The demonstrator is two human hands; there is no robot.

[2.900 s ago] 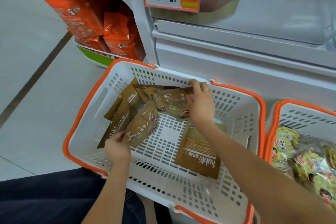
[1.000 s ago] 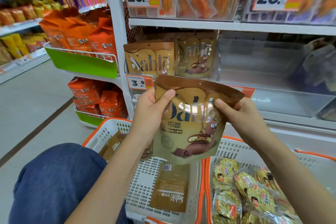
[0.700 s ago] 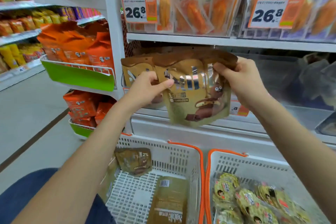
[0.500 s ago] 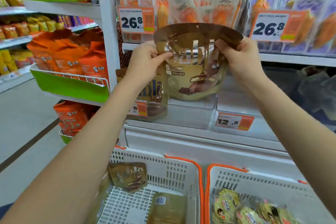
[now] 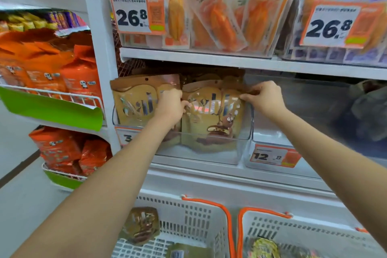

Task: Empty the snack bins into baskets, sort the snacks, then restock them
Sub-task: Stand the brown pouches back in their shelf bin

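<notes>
A gold-brown Sable snack pouch [image 5: 211, 119] stands in the clear shelf bin [image 5: 201, 153] on the middle shelf. My left hand [image 5: 170, 107] pinches its upper left edge and my right hand [image 5: 265, 100] pinches its upper right corner. Another Sable pouch [image 5: 136, 102] stands to its left in the same bin. Below, a white basket with orange rim [image 5: 205, 211] holds more brown pouches [image 5: 141, 224]. A second basket [image 5: 293, 226] to the right holds yellow-green snack packs [image 5: 265, 247].
The shelf above carries clear bins of orange dried-fruit packs [image 5: 217, 12] with 26.8 price tags. An empty clear bin [image 5: 314, 115] with a 12.8 tag sits to the right. Orange bags [image 5: 52, 69] fill the wire racks on the left. Grey floor lies at lower left.
Both hands lifted the pouch from the basket up to the shelf, then lowered it into the clear bin beside the other pouch. My view rose from the basket to the shelf.
</notes>
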